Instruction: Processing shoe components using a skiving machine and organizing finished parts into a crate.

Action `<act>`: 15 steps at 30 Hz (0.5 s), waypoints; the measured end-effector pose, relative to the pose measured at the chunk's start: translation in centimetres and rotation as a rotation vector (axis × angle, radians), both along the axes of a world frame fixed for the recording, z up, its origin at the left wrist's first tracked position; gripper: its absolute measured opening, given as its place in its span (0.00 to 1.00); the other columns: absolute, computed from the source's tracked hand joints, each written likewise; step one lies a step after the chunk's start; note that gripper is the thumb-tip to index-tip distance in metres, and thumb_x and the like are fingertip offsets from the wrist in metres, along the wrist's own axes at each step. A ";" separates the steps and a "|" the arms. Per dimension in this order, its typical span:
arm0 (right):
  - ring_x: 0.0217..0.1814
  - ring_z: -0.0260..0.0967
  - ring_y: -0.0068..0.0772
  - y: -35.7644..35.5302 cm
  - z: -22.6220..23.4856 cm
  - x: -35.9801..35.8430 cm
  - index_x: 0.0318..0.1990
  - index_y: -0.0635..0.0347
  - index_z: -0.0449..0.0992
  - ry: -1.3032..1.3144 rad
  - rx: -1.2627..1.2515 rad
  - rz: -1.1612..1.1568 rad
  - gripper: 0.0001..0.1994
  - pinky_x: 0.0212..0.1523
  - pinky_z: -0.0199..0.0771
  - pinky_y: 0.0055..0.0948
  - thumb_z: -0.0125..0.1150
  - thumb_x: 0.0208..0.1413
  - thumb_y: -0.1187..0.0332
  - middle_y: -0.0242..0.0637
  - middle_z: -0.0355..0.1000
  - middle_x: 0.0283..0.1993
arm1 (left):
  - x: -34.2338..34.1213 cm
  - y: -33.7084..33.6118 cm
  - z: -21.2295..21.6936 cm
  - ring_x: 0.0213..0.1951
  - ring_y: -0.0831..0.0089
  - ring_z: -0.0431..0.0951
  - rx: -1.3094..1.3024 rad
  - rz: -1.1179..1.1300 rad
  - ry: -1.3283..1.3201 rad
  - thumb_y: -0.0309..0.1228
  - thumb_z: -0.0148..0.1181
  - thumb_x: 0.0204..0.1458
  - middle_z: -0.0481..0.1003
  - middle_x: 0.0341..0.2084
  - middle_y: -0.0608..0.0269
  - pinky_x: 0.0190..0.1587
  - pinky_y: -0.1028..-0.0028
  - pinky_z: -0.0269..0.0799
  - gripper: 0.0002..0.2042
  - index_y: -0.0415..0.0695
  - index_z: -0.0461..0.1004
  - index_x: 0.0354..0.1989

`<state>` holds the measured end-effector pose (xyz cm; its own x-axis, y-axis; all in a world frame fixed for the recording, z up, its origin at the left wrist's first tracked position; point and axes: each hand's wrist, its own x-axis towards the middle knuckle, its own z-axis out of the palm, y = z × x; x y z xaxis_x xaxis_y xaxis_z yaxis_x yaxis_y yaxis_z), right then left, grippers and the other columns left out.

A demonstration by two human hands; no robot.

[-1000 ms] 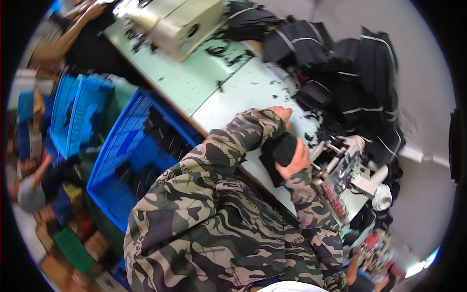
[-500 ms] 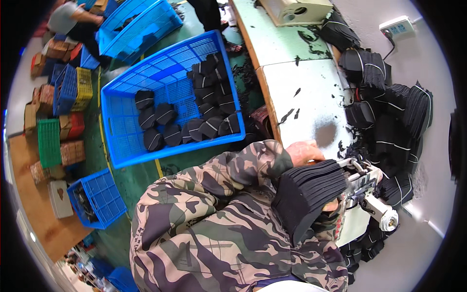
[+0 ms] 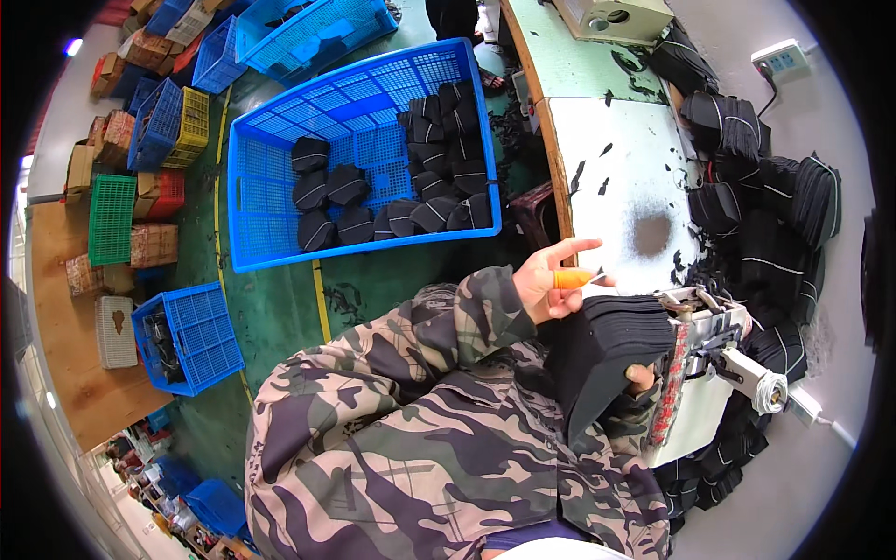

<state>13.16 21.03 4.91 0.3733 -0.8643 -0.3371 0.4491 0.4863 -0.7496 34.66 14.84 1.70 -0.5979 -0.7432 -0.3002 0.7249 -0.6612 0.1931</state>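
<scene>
1. Far left, on the floor: small blue crate, green crate and cardboard boxes, well apart from the work.
2. Left of the bench: large blue crate on the floor, holding black bundles along its right and near sides; probably set within arm's reach for dropping off finished pieces.
3. Centre: left hand raised over the bench, pinching a small orange tool between thumb and fingers, index finger extended; tool apparently kept in hand for ready use.
4. Just right: stack of black fabric pieces, gripped from below by the right hand, mostly hidden; stack pressed against the small machine at the bench's near edge.
5. Right and far: piled black bundles crowding the bench's right edge; black scraps scattered over the surface; sewing machine at the far end.
</scene>
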 end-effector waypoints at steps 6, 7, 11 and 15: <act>0.49 0.68 0.43 -0.2 -6.4 1.2 0.54 0.72 0.60 1.173 -0.898 0.141 0.30 0.51 0.67 0.36 0.54 0.37 0.71 0.46 0.68 0.48 | -0.8 1.5 2.2 0.26 0.66 0.76 -0.920 -0.226 -0.357 0.23 0.65 0.38 0.70 0.40 0.49 0.30 0.75 0.73 0.43 0.47 0.45 0.63; 0.49 0.68 0.43 0.3 -6.3 1.3 0.54 0.72 0.60 1.180 -0.886 0.141 0.30 0.51 0.67 0.36 0.54 0.37 0.71 0.46 0.68 0.48 | -1.0 1.8 3.5 0.29 0.65 0.76 -1.061 -0.339 -0.375 0.25 0.67 0.35 0.70 0.39 0.50 0.32 0.72 0.73 0.45 0.48 0.45 0.63; 0.46 0.69 0.44 -0.1 -6.0 0.2 0.52 0.73 0.62 0.782 -0.115 0.011 0.29 0.50 0.68 0.36 0.53 0.37 0.71 0.49 0.69 0.45 | 1.5 2.9 3.0 0.28 0.57 0.75 -1.436 -0.235 -0.774 0.32 0.66 0.35 0.71 0.32 0.48 0.30 0.65 0.69 0.41 0.50 0.50 0.61; 0.44 0.70 0.45 -3.1 0.1 8.0 0.52 0.75 0.61 0.402 0.060 -0.048 0.32 0.49 0.69 0.33 0.50 0.32 0.69 0.54 0.69 0.45 | 9.6 1.5 -4.3 0.21 0.62 0.75 -0.996 -0.377 -0.981 0.29 0.63 0.40 0.72 0.15 0.58 0.25 0.70 0.68 0.22 0.41 0.66 0.46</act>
